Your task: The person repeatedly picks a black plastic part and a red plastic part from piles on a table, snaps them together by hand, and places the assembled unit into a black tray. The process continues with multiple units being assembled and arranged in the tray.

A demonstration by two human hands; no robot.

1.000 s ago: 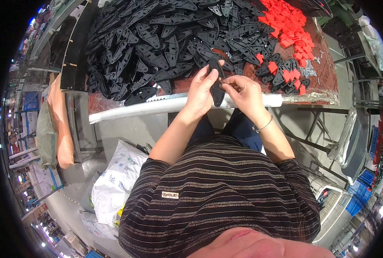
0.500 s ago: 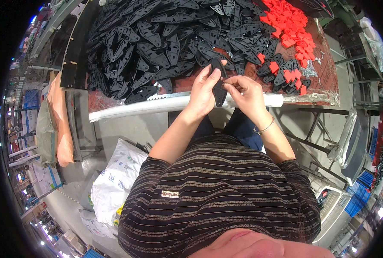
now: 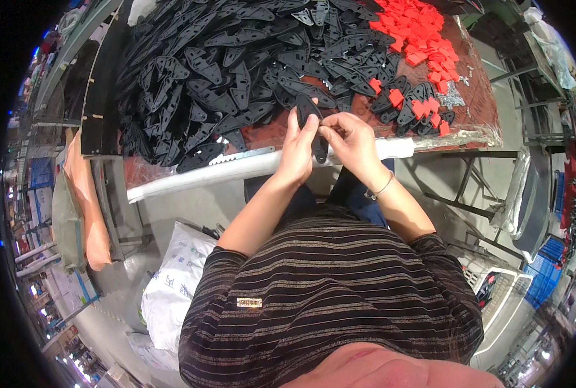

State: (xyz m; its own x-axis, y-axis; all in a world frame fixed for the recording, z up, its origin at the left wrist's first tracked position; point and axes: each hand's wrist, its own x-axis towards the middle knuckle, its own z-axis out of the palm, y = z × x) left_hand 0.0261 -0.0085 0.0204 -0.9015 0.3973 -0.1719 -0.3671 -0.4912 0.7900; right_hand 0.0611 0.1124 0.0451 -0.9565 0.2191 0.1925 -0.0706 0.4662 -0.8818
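Observation:
A black, leaf-shaped plastic part [image 3: 320,147] is held upright above the table's front edge. My left hand [image 3: 297,149] grips it from the left, thumb across its face. My right hand [image 3: 351,139] has thumb and forefinger pinched at the part's right side; whatever lies between those fingertips is too small to make out. Beyond my hands spreads a large heap of similar black plastic parts [image 3: 204,87]. Small red plastic pieces [image 3: 423,39] are piled at the far right. Nearer, several red pieces lie on black parts [image 3: 407,107].
The table's front edge has a white padded roll [image 3: 204,179]. Small metal pieces [image 3: 453,96] lie right of the red pile. A white sack [image 3: 171,284] stands on the floor at left. A white plastic crate [image 3: 504,297] and blue crates [image 3: 546,275] are at the right.
The whole scene has shifted slightly left and down in the picture. My left thumb now lies lower on the black part, and the right fingers remain pinched at its side.

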